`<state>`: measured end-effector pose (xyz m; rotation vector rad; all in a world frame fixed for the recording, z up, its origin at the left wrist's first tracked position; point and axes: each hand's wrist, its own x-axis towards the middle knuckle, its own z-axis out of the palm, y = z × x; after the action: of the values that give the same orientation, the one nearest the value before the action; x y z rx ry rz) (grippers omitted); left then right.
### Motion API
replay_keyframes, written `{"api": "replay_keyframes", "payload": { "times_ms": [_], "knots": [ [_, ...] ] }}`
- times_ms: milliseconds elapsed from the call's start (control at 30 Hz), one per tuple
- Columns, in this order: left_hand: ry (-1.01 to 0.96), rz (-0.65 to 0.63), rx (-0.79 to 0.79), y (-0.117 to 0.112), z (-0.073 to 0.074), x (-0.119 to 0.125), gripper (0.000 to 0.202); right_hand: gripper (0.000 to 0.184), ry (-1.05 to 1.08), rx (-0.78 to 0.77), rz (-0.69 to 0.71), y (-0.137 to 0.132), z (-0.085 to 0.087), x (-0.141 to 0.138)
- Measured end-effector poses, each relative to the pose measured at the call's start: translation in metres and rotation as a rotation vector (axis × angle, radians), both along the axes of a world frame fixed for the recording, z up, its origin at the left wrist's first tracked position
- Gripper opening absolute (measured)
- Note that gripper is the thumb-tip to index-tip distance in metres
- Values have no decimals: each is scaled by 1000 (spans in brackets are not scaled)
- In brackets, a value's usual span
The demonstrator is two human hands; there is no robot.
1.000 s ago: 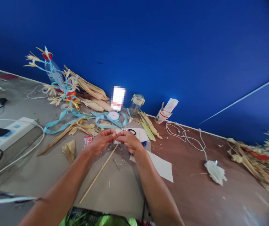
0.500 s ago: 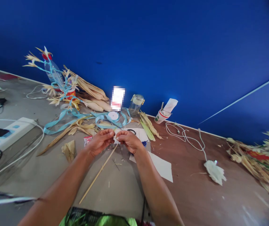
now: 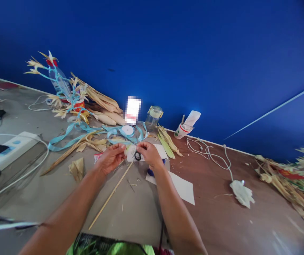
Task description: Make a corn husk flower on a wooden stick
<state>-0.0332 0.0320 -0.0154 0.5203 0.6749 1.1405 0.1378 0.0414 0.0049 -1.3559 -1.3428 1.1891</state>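
Note:
My left hand [image 3: 111, 157] and my right hand [image 3: 148, 154] are raised a little above the table, both pinched, with a small gap between them. Something thin runs between the fingertips; I cannot make out what. Under the gap lies a small black ring [image 3: 137, 156] on white paper [image 3: 159, 151]. A long thin wooden stick [image 3: 111, 196] lies on the table below my left hand. A light blue ribbon [image 3: 69, 134] and its spool [image 3: 127, 130] lie just beyond my hands, among dried husk strips [image 3: 88, 143].
A power strip [image 3: 6, 152] with cables sits at the left. Against the blue wall stand a bottle with husk flowers [image 3: 58, 81], a glass jar [image 3: 153, 117] and a paper cup [image 3: 181, 131]. A white cable [image 3: 215, 156] and white sheet [image 3: 182, 187] lie right; more husk flowers [image 3: 292, 180] far right.
My hands have drawn slightly apart and moved a little farther away, which uncovered the black ring on the paper between them. The view shifted slightly.

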Motion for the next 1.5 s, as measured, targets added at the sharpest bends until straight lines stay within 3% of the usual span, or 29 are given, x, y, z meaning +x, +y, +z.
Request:
{"api": "replay_keyframes", "payload": {
  "times_ms": [133, 333, 633, 767, 933, 1100, 1267, 1500],
  "knots": [
    [25, -11, -22, 0, 1, 1, 21, 13, -33, 39, 74, -7, -2, -20],
    [21, -18, -26, 0, 0, 1, 23, 10, 1, 28, 101, -12, 0, -28],
    [89, 8, 4, -2, 1, 2, 22, 13, 243, -145, 58, -12, 3, -29],
    [442, 31, 96, 2, -3, 3, 23, 18, 334, -193, -30, -7, 9, -19],
    [1057, 106, 406, 4, -11, 1, 18, 14, 371, -123, -116, -1, 14, -2],
    [1369, 210, 534, 2, -14, 0, 23, 12, 355, -81, -175, 4, 16, 11],
    [1379, 232, 639, 1, -19, 3, 23, 14, 379, -76, -207, 5, 20, 15],
    [1192, -45, 839, -5, -15, 12, 21, 15, 409, -68, -207, 4, 23, 16]
  ]
}}
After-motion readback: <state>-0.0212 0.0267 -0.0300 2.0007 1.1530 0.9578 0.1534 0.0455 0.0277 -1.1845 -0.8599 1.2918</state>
